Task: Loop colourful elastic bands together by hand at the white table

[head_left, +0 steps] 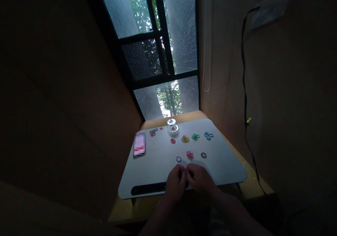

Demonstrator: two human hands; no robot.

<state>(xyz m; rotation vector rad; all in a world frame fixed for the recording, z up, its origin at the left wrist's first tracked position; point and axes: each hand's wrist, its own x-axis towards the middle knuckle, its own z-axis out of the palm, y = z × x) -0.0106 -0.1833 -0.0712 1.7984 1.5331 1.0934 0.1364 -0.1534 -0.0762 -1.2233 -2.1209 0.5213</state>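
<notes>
1. The left hand (pixel 175 184) and right hand (pixel 199 177) meet at the near edge of the desk (pixel 155 169), fingers curled and fingertips together. I cannot tell whether they pinch anything; the light is dim and the knuckles hide the spot.
2. Just beyond the fingertips lies the pink bunch of loops (pixel 190 155). The pale purple loop (pixel 179 161) sits ahead of the left hand, the dark loop (pixel 204 157) ahead of the right.
3. Farther out from the hands run the red loops (pixel 172 141), yellow loops (pixel 185 139), green loops (pixel 195 136) and blue loops (pixel 209 136), with the clear container (pixel 172 128) behind the red ones.
4. Well to the left of the left hand is a mixed cluster of loops (pixel 153 133).
5. Likely trouble: a forward nudge of the knuckles could push the pink bunch into its neighbours and mix colours.
6. Anything small between the fingertips could, if the grip slackens, drop past the near edge, since the hands work right beside it.
</notes>
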